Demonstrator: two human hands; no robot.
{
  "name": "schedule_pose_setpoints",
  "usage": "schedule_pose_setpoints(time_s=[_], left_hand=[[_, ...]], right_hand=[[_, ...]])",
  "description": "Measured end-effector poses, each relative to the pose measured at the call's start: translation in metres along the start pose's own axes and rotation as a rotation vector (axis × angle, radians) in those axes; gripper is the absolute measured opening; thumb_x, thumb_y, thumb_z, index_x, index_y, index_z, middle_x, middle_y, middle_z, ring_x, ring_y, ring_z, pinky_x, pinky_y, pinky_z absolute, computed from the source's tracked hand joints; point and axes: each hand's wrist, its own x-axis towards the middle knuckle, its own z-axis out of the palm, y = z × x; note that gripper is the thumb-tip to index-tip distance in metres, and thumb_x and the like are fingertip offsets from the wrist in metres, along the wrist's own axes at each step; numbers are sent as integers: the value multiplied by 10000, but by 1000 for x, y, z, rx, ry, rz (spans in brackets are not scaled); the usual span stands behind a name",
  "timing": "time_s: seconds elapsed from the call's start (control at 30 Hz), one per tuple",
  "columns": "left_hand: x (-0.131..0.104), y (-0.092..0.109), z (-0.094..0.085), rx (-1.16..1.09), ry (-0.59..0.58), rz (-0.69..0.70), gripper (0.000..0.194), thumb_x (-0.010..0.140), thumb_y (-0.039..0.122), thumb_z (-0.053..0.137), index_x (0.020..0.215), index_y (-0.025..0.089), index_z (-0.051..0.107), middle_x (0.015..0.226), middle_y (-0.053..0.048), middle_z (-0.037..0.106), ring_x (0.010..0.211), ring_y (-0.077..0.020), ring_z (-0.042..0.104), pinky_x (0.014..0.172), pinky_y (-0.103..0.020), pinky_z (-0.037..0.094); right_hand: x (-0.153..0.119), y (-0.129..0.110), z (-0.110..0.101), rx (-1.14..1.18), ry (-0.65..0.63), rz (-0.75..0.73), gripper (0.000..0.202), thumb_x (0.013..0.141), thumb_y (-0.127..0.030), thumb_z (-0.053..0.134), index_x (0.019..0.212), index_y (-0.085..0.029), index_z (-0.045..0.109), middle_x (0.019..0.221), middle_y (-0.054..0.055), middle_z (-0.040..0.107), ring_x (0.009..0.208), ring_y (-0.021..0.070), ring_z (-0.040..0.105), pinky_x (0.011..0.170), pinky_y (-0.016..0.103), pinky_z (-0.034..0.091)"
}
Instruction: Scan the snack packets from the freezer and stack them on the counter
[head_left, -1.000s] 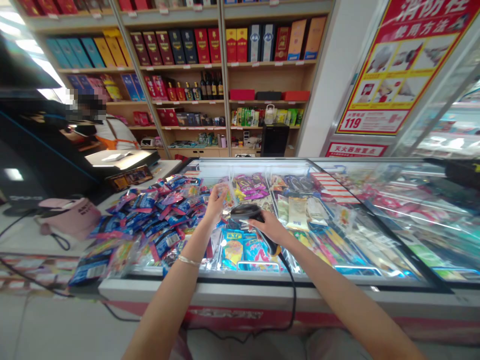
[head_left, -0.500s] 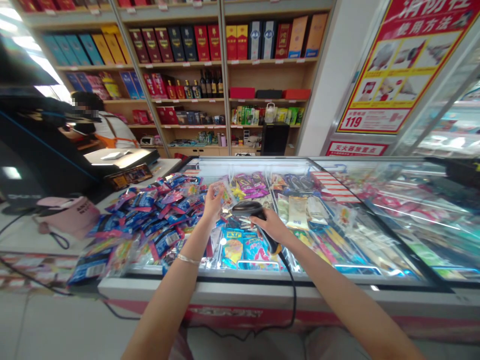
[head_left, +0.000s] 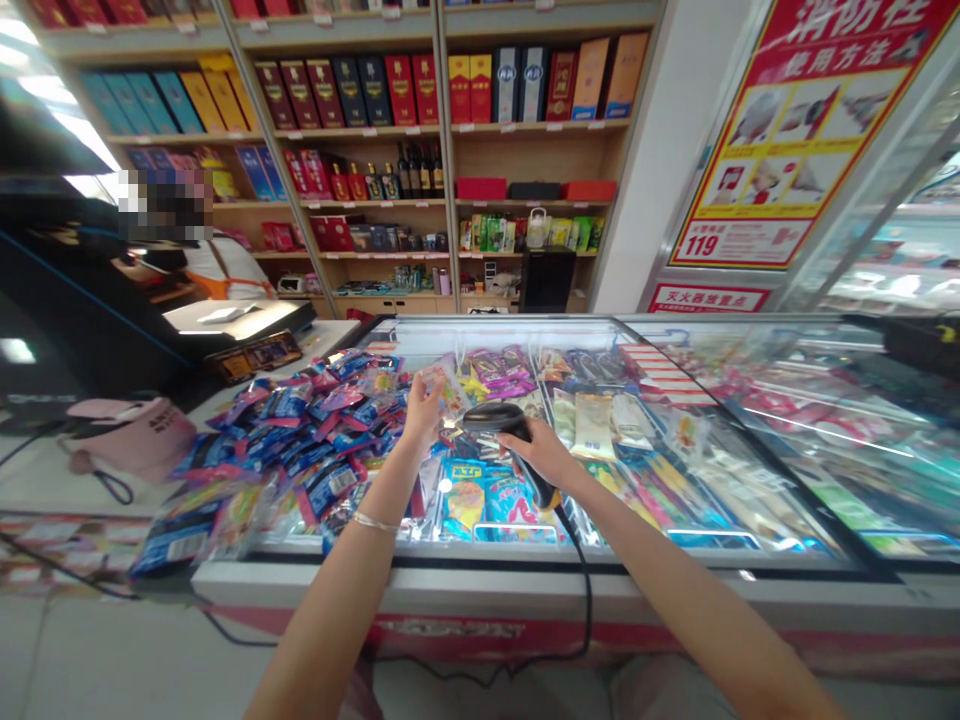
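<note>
My left hand (head_left: 425, 408) pinches a small clear snack packet (head_left: 450, 390) with a coloured print, held up over the freezer's glass top. My right hand (head_left: 541, 452) is wrapped round the grip of a black barcode scanner (head_left: 495, 417), whose head points left toward the packet. From the scanner's handle a black cable (head_left: 587, 590) runs down over the freezer's front. To the left of my left hand lies a heap of blue and pink snack packets (head_left: 292, 440). Another clear packet (head_left: 685, 435) rests on the glass at right.
Ice-cream packs (head_left: 465, 500) show through the glass of the chest freezer (head_left: 450, 578). At left are a pink bag (head_left: 135, 440), a propped phone (head_left: 255, 355) and a dark monitor (head_left: 67, 310). A person (head_left: 225, 265) stands behind the counter. Shelves (head_left: 360, 132) of boxes line the wall.
The packet in my left hand has tilted slightly and sits a touch closer to the scanner. The scanner has barely moved. The person at the back has shifted a little.
</note>
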Motion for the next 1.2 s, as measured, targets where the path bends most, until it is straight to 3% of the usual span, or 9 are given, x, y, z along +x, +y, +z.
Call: schedule_pose_setpoints(time_s=[0.1, 0.23, 0.5, 0.73, 0.9, 1.07, 1.2], left_hand=[[-3, 2, 0, -41, -2, -71, 374, 715, 432, 708, 978, 242, 524, 821, 39, 606, 619, -83, 585, 516, -182, 475], [-5, 5, 1, -26, 14, -138, 398, 756, 475, 671, 1047, 272, 489, 760, 56, 587, 567, -75, 577, 499, -177, 466], [-7, 7, 2, 117, -7, -103, 406, 796, 469, 627, 1124, 275, 485, 667, 73, 519, 474, -59, 520, 456, -166, 422], [-9, 6, 2, 165, -23, -48, 373, 821, 450, 592, 1135, 279, 482, 711, 65, 519, 464, -37, 477, 451, -156, 409], [-7, 4, 1, 172, -31, -26, 342, 833, 408, 577, 1122, 263, 465, 791, 41, 538, 520, -50, 510, 453, -152, 419], [-6, 6, 2, 182, -13, -40, 355, 835, 419, 572, 1135, 263, 466, 726, 57, 516, 468, -41, 459, 424, -144, 381], [-7, 6, 3, 170, -16, -40, 379, 821, 425, 587, 1139, 258, 467, 755, 41, 538, 506, -64, 508, 452, -175, 422]], right_hand=[[0, 1, 0, -227, 50, -74, 136, 775, -304, 635, 766, -171, 606, 623, 22, 690, 390, 133, 565, 436, 249, 455], [-1, 1, 1, -302, 39, -115, 189, 788, -349, 618, 819, -163, 603, 712, 48, 721, 431, 151, 609, 465, 261, 476], [-4, -4, 4, -300, 62, -143, 185, 772, -351, 642, 788, -176, 586, 635, 25, 686, 431, 155, 601, 465, 266, 466], [-7, -8, 4, -327, 56, -131, 191, 788, -359, 624, 732, -180, 586, 480, -9, 597, 417, 156, 573, 459, 260, 445], [-9, -11, 5, -350, 62, -129, 197, 790, -357, 626, 716, -179, 588, 450, -15, 577, 411, 156, 563, 458, 257, 435], [-9, -11, 5, -337, 52, -133, 182, 790, -341, 633, 722, -176, 599, 448, -20, 577, 403, 149, 556, 457, 253, 434], [-7, -7, 4, -303, 53, -142, 174, 779, -343, 645, 748, -177, 603, 474, -17, 592, 399, 147, 559, 450, 254, 442]])
